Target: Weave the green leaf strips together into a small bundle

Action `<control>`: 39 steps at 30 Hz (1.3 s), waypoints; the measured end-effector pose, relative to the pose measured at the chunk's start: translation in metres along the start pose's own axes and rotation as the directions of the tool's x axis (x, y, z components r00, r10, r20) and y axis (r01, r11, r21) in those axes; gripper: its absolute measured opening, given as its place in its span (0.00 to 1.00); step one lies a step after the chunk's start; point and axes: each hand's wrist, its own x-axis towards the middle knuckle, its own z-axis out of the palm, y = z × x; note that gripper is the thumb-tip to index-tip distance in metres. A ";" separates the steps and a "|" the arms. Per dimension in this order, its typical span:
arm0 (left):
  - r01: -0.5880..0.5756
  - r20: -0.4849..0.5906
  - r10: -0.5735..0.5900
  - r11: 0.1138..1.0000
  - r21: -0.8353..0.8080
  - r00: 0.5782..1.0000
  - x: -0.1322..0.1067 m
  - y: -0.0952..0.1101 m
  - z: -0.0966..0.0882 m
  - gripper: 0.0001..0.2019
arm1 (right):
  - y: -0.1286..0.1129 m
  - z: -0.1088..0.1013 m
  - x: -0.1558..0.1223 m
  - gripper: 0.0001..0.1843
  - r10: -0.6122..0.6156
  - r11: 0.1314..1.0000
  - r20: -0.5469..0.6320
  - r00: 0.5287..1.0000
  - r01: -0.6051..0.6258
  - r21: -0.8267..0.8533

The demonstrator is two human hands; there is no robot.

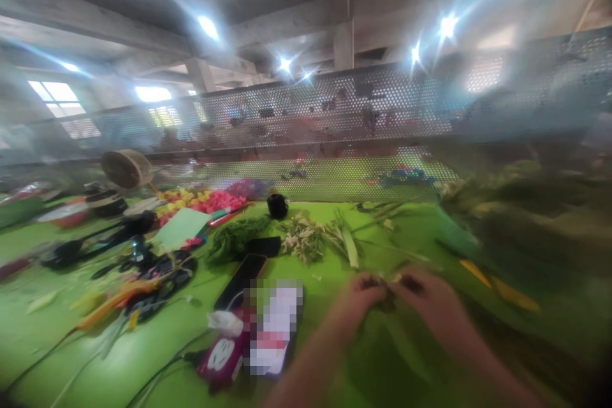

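My left hand [361, 298] and my right hand [423, 296] meet over the green table, fingertips pinched close together. Between them is a small pale bunch, blurred, and a long pale green leaf-like strip [406, 347] hangs down below the fingers. The exact kind of this piece cannot be made out. Just beyond my left hand lie green stem-like strips [348, 239] and a heap of pale beige curled pieces [302, 237]. A phone with a lit screen [282, 325] is to the left of my left forearm.
A dark phone [241, 280] and a purple power bank [222, 357] with cables lie at centre left. Farther left are an orange glue gun [122, 299], a pale green card [182, 227] and pink flower-like pieces [222, 199]. A perforated metal screen [306, 127] runs along the back.
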 end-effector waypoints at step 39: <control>0.004 0.087 -0.016 0.991 0.137 0.996 -0.001 0.005 -0.009 0.18 | 0.033 -0.012 0.015 0.08 -0.209 0.973 0.161 0.965 0.221 -0.063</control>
